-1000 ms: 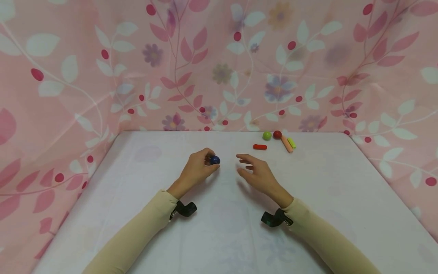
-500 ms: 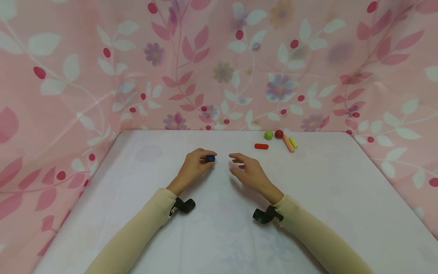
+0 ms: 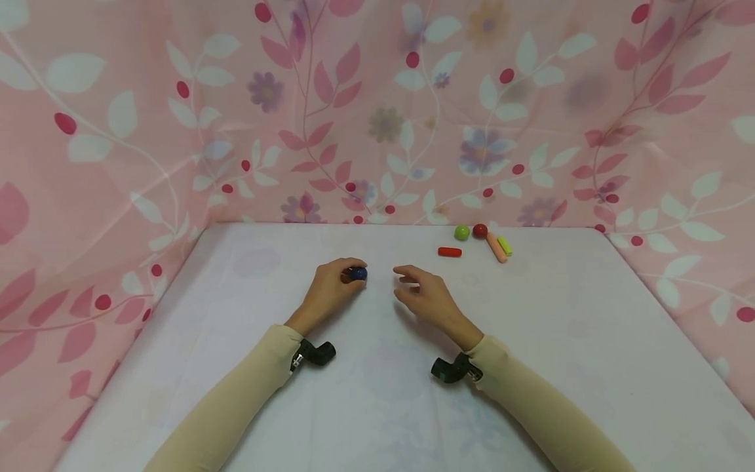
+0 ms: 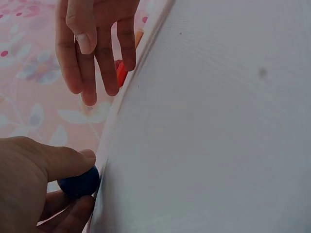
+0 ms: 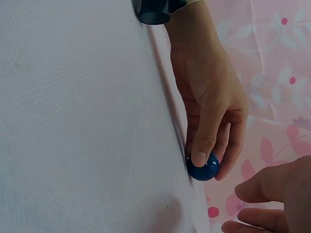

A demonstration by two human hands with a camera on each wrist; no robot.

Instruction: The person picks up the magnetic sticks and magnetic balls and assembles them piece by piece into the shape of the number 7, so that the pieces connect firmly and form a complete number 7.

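My left hand (image 3: 330, 288) pinches a small dark blue ball (image 3: 359, 273) between thumb and fingers, low over the white table. In the right wrist view the blue ball (image 5: 204, 168) shows glossy under the thumb, close to the tabletop. Across a short gap, my right hand (image 3: 430, 295) hovers with fingers loosely bent and apart, facing the ball and holding nothing. In the left wrist view, the right hand (image 4: 99, 48) hangs with its fingers spread a little, apart from the ball.
At the back right of the table (image 3: 554, 328) lie a green ball (image 3: 462, 233), a dark red ball (image 3: 480, 231), a red stick (image 3: 450, 252), an orange stick (image 3: 496, 248) and a yellow-green stick (image 3: 504, 246). A pink floral cloth (image 3: 377, 131) hangs behind.
My left hand has shifted slightly left with the blue ball. My right hand has moved left, then nearly stopped. The balls and sticks at the back stay in place.
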